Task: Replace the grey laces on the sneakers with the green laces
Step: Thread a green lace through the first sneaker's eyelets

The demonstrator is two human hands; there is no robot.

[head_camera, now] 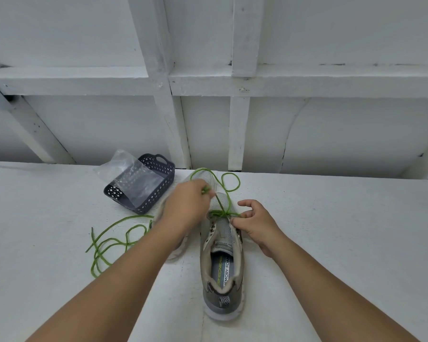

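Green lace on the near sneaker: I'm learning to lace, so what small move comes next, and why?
Probably pull the left end through and snug it. The left hand pinches one end of the green lace above the toe, the right hand pinches it at the sneaker's lowest eyelets, and slack still loops beyond the toe; the higher eyelets look empty.

Mesh-cloth sneaker (222,245); perforated plastic basket (158,191); matt table (331,230).

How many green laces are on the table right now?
2: one green lace threaded through the near sneaker, held by both hands; a loose green lace left of it. Others may be hidden.
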